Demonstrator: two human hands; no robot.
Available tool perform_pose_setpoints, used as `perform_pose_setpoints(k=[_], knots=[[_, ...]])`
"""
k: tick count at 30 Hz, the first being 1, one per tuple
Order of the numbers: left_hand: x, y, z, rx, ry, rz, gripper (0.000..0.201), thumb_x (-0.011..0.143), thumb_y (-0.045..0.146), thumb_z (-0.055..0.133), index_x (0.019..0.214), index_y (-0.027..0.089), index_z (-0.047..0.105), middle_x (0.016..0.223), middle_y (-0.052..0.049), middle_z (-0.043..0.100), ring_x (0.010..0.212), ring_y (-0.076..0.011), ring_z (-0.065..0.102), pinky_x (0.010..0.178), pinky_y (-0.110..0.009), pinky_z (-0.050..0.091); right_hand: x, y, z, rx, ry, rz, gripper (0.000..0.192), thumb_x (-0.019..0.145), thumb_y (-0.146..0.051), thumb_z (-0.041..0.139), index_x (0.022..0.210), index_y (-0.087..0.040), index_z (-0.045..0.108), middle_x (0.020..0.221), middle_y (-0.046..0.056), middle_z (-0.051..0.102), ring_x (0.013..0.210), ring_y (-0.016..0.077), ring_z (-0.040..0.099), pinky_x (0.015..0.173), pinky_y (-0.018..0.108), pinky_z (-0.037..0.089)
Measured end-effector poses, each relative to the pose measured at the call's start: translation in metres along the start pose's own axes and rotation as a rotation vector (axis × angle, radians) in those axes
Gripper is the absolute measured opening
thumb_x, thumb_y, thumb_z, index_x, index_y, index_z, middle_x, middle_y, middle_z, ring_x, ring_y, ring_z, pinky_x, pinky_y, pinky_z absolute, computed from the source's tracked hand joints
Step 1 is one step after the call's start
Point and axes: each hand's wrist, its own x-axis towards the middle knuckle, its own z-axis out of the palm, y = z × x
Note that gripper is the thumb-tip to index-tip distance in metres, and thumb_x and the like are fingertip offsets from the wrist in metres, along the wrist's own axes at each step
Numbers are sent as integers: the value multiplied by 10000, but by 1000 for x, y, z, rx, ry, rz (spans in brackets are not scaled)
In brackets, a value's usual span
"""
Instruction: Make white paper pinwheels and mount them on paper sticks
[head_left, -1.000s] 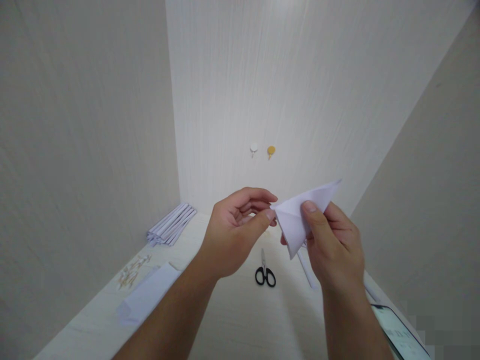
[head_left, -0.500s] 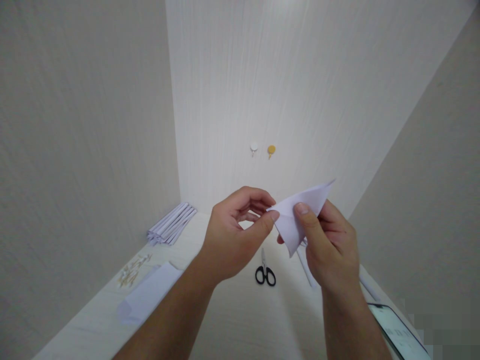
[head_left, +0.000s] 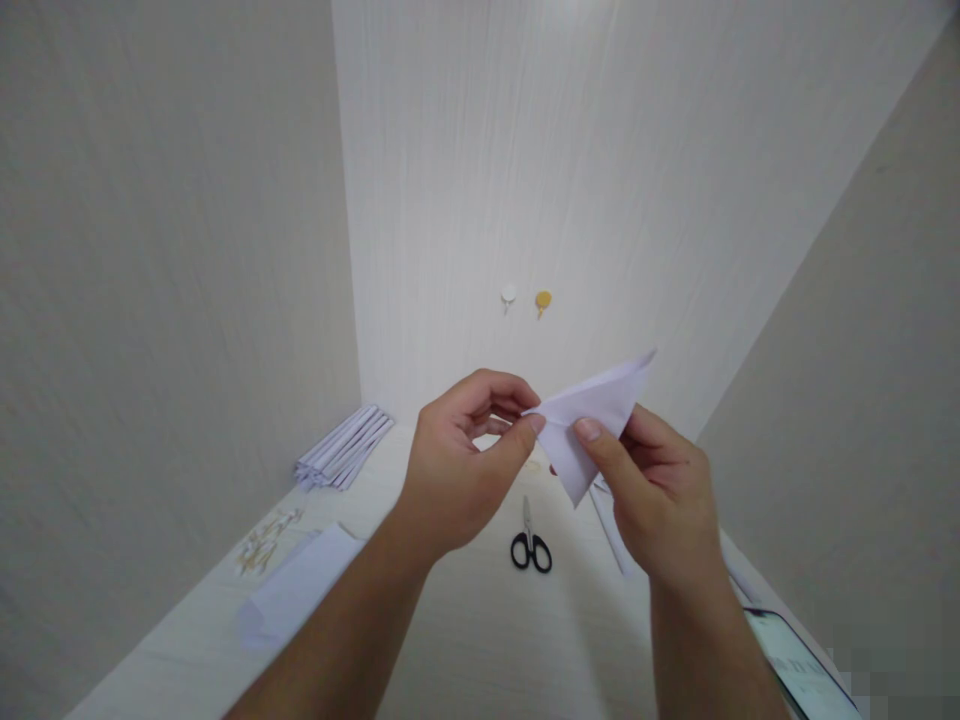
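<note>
Both hands hold a small folded piece of white paper (head_left: 581, 425), roughly triangular, up above the table. With thumb and fingertips my left hand (head_left: 469, 460) pinches its left corner. My right hand (head_left: 656, 480) grips the paper from the right, thumb flat on the near face and most fingers hidden behind. One point of the paper hangs down and another rises to the right. Below the hands a pair of scissors (head_left: 530, 540) with black handles lies on the table, its blades closed and pointing away from me.
At the back left lies a stack of folded white paper strips (head_left: 345, 448). Nearer are several cotton swabs (head_left: 268, 540) and a white sheet (head_left: 304, 585). A phone (head_left: 802, 660) lies at the right edge. Two hooks, white (head_left: 508, 294) and yellow (head_left: 543, 300), are on the back wall.
Both hands have shifted slightly to the left together with the paper. The paper's upper right point now sits a little higher and further left. Both grips stay the same.
</note>
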Motion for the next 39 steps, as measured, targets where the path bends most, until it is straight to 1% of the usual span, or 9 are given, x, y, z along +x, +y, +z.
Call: perform_pose_setpoints(k=[4,7,12,15,20,25,32,35,39], knots=[[2,-1,-1,-23,33,-2,118,806,133,792,882,187,719,815,13,710,748,-95,652,663,-173,514,0,0,-5,9,-30,38,150,932,-330,763,828,-227,794,751,3,735,670,127,623,588,199,512],[4,-2,-2,-109,29,-61,185,782,150,817,934,184,718,814,12,707,742,-97,651,666,-180,513,0,0,-7,-13,-12,37,173,927,-318,769,784,-222,784,709,-10,714,635,109,598,571,183,486],[8,-5,-5,-166,-82,-228,198,759,253,863,894,163,750,763,-4,701,661,-100,614,600,-201,482,1,1,-7,-38,-20,38,198,921,-330,776,756,-222,766,679,-26,686,618,97,579,555,171,469],[8,-5,-7,-128,-91,-269,190,760,295,856,842,155,756,738,-14,699,631,-107,595,566,-216,456,2,0,-7,-21,-38,47,162,920,-327,775,789,-233,789,710,-20,720,631,103,608,562,175,485],[7,-4,-9,-55,-172,-329,194,747,309,835,824,153,750,746,-28,703,646,-130,603,578,-245,448,4,3,-15,42,42,12,86,924,-315,775,872,-267,823,727,-32,737,637,87,624,581,154,498],[7,-2,-8,-45,-229,-347,180,759,304,809,800,150,726,724,-19,681,646,-124,578,598,-252,428,4,8,-22,72,60,12,77,904,-269,807,829,-259,817,691,-44,714,629,73,625,589,143,501],[7,1,-9,-3,-303,-335,175,775,295,790,802,141,712,730,-14,658,672,-121,555,616,-251,414,5,4,-22,193,116,10,32,873,-220,811,856,-246,806,752,-27,739,632,102,632,587,205,526],[7,1,-9,17,-324,-329,178,785,304,779,796,143,705,719,-9,645,660,-118,541,607,-249,408,5,2,-23,198,144,13,95,851,-208,819,769,-220,773,697,-28,704,586,99,592,537,210,493],[6,1,-11,62,-325,-297,168,798,309,764,798,151,707,715,-7,637,660,-120,536,604,-247,408,4,0,-23,164,178,15,50,861,-226,808,813,-236,802,745,-14,733,634,119,635,580,232,529]])
